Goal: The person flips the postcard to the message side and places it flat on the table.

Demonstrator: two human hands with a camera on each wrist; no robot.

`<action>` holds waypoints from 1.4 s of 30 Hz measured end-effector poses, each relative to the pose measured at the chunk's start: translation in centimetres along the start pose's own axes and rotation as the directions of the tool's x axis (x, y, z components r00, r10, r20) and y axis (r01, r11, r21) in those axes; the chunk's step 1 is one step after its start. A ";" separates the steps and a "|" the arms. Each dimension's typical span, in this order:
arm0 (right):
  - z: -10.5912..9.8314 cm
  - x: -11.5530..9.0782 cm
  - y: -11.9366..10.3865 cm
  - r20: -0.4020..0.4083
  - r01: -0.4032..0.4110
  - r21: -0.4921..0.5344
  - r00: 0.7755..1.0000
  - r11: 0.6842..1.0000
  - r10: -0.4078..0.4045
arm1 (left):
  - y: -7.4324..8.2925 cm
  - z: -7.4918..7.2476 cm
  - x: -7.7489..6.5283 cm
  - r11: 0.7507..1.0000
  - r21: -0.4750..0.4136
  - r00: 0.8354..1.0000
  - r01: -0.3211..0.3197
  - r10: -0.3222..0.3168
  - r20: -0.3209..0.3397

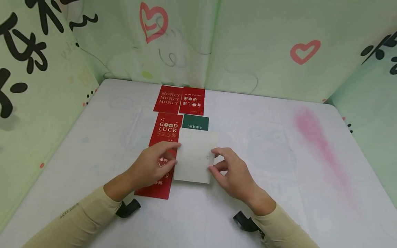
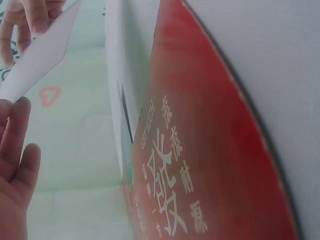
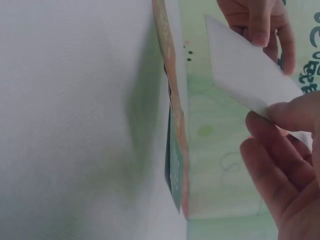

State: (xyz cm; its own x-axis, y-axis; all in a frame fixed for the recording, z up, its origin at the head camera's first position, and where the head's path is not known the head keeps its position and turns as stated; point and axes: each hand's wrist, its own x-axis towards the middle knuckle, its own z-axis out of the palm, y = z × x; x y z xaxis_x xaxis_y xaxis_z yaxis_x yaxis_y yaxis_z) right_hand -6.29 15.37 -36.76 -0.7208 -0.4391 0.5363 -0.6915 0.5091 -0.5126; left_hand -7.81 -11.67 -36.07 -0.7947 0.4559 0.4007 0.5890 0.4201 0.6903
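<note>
Both hands hold a white card (image 1: 196, 156) off the table, its pale, nearly blank face up in the head view. The left hand (image 1: 153, 163) pinches its left edge with thumb and fingertips. On the right edge, the right hand (image 1: 231, 172) does the same; in the right wrist view the thumb of the right hand (image 3: 290, 155) lies over the card (image 3: 250, 65). Under the left hand lie red cards, one marked GOOD LUCK (image 1: 167, 127) and another with large characters (image 2: 170, 165). A green card (image 1: 196, 122) is partly hidden behind the white card.
At the back of the white table (image 1: 263, 155) lie a red MONEY card (image 1: 167, 100) and a red card with white characters (image 1: 192, 101) side by side. Pale green cloth (image 1: 248, 41) with drawn hearts surrounds the table. Dark wrist cameras (image 1: 128, 208) hang below the sleeves.
</note>
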 end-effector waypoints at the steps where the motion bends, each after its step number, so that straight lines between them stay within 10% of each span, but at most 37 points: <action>1: -0.1 0.0 0.0 0.011 0.005 0.001 1.000 1.000 -0.005 | -0.1 0.0 0.0 1.000 0.012 1.000 -0.023 0.023 0.004; 11: -0.2 0.2 0.3 0.063 -0.010 -0.039 0.998 0.999 0.012 | -0.6 0.3 0.1 0.992 0.118 0.998 -0.050 0.046 0.029; 18: 0.1 0.1 0.2 0.169 -0.156 -0.065 0.972 0.986 0.165 | -0.7 0.5 0.1 0.972 0.236 0.994 0.005 -0.032 0.108; 30: 1.1 0.0 0.6 0.280 -0.120 -0.268 0.940 0.956 0.196 | -0.7 1.1 0.2 0.902 0.422 0.956 0.088 -0.196 0.219; 42: 1.5 0.2 0.1 0.411 -0.161 -0.392 0.850 0.906 0.329 | -0.8 1.8 0.4 0.859 0.509 0.927 0.061 -0.238 0.290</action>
State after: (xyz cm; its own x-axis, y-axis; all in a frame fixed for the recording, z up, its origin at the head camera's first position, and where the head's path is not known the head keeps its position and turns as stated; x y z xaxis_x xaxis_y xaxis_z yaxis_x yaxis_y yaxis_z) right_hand -6.57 14.28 -37.73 -0.8599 -0.5103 0.0113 -0.4916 0.8220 -0.2874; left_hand -8.36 -10.39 -37.59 -0.8343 0.5504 0.0320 0.5317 0.7879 0.3105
